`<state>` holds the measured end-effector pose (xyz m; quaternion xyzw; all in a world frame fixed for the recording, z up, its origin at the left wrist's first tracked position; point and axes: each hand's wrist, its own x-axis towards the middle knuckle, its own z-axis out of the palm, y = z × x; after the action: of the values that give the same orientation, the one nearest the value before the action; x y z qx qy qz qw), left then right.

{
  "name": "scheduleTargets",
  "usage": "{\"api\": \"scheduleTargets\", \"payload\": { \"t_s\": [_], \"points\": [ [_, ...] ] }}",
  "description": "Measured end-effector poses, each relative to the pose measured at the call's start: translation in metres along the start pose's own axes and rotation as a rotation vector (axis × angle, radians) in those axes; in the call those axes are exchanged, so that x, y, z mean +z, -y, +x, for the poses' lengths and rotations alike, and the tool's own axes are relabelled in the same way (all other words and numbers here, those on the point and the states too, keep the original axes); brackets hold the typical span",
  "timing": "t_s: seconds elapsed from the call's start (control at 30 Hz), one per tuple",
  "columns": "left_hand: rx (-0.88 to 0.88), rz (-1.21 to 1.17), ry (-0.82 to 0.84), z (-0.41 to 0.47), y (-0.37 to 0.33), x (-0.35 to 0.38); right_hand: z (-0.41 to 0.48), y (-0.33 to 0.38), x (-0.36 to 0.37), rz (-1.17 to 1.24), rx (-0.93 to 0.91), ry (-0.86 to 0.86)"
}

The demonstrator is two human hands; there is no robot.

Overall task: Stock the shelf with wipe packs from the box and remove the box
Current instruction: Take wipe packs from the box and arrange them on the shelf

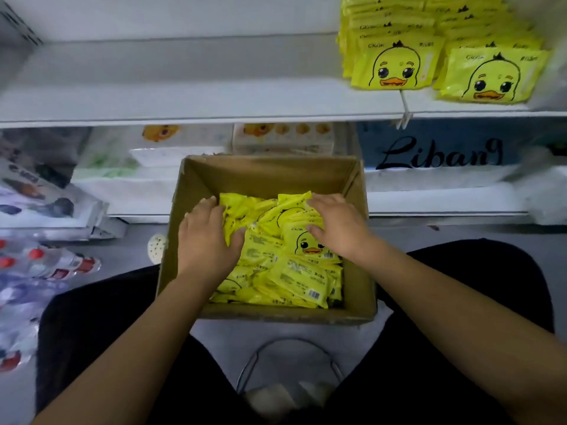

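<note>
Packs lie jumbled in box; duck-face pack points top-first toward shelf.
</note>
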<state>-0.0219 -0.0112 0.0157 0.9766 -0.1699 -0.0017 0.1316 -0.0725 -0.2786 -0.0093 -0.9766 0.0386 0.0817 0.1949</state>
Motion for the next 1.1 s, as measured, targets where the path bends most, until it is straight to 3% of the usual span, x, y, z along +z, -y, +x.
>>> {"api": "scheduleTargets", "payload": {
  "t_s": [0.13,0.4,0.8,1.1],
  "points": [
    [-0.144,0.059,0.002,-0.040,0.034,0.017,0.001,0.009,0.036,-0.010,0.006,0.189],
    [-0.186,0.113,-0.023,-0.064,0.054,0.038,0.030,0.004,0.071,-0.124,0.108,0.268],
    [-0.241,0.117,0.041,-0.063,0.053,0.038,0.059,-0.003,0.091,-0.262,0.115,0.193],
    [-0.252,0.098,0.016,-0.063,0.053,0.040,0.055,-0.005,0.089,-0.153,0.156,0.226]
  ]
}}
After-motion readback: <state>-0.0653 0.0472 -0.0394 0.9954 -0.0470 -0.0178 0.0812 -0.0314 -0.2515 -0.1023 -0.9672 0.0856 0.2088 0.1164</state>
